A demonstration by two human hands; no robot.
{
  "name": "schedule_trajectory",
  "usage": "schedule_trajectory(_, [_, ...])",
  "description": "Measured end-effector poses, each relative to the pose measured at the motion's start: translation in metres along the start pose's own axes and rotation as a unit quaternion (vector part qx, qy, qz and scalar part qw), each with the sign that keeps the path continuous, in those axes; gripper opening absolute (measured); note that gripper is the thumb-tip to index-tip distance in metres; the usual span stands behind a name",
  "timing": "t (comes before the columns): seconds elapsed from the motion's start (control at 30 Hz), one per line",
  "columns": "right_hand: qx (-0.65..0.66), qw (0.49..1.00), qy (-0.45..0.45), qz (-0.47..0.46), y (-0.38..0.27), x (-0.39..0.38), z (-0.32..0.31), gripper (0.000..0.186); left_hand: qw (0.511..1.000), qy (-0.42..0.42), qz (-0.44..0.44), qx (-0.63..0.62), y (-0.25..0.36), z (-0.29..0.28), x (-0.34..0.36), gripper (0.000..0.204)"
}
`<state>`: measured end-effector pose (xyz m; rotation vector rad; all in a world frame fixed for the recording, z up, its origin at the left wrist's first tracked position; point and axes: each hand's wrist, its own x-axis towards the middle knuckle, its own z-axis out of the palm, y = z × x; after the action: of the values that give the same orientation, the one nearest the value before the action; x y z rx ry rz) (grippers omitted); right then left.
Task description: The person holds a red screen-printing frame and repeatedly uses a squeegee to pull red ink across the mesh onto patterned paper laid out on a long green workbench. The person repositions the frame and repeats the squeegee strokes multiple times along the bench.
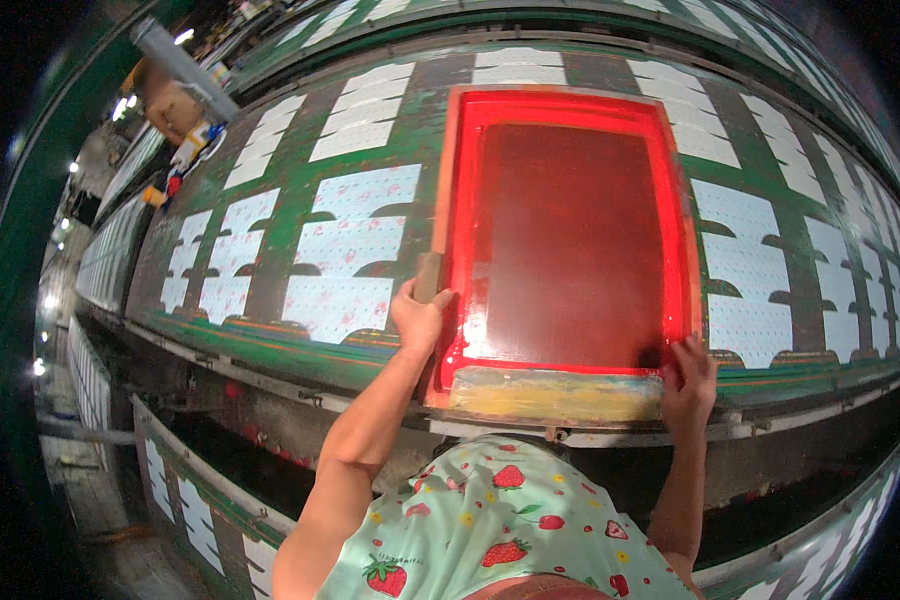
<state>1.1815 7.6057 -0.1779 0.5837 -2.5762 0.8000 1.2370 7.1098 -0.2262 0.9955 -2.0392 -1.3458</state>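
Basically, the framed screen lies flat or nearly so on the long green table, btwn patterned pale panels on the L & more pale panels on the R; can't tell if its underside fully touches. L hand has its fingers wrapped round a brown block at the screen's L edge, thumb toward the red rim. R hand is at the near R corner, fingers bent by the edge; can't tell if it's clenched there or just resting, b/c the fingertips are hard to make out.

Handling-wise: frame looks rigid, prob. mod. weight but awkward b/c of its width, so 2 hands, 1 per side, makes sense. The dark red mesh is prob. taut & the fragile bit: no knuckles pushing there. Rim's glossy, esp. near the L corner, so maybe wet & slippery; best hold = block + outer frame edge. Taped near edge looks filmy, so poor for a pinch, IMO.
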Motion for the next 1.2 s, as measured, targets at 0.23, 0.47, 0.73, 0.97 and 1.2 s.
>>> schedule_trajectory(0.23, [0.049, 0.939, -0.277, -0.200, -0.116, -0.018, 0.000, 0.044, 0.999, -0.015, -0.025, 0.039, 0.002, 0.003, 0.003, 0.063])
schedule_trajectory(0.47, [-0.034, 0.930, -0.313, -0.189, -0.149, 0.005, 0.033, 0.054, 0.996, 0.001, 0.022, 0.086, 0.004, 0.001, 0.003, 0.064])
schedule_trajectory(0.73, [-0.058, 0.915, -0.377, -0.128, -0.169, 0.054, 0.026, 0.049, 0.996, 0.011, 0.087, 0.023, -0.002, 0.006, 0.005, 0.071])
schedule_trajectory(0.97, [-0.087, 0.935, -0.326, -0.112, -0.179, 0.003, 0.032, 0.051, 0.995, -0.003, 0.091, -0.047, -0.008, 0.007, 0.006, 0.053])
schedule_trajectory(1.2, [-0.103, 0.955, -0.229, -0.158, -0.154, 0.026, 0.073, 0.051, 0.996, -0.015, 0.078, -0.043, -0.009, 0.007, 0.007, 0.047])
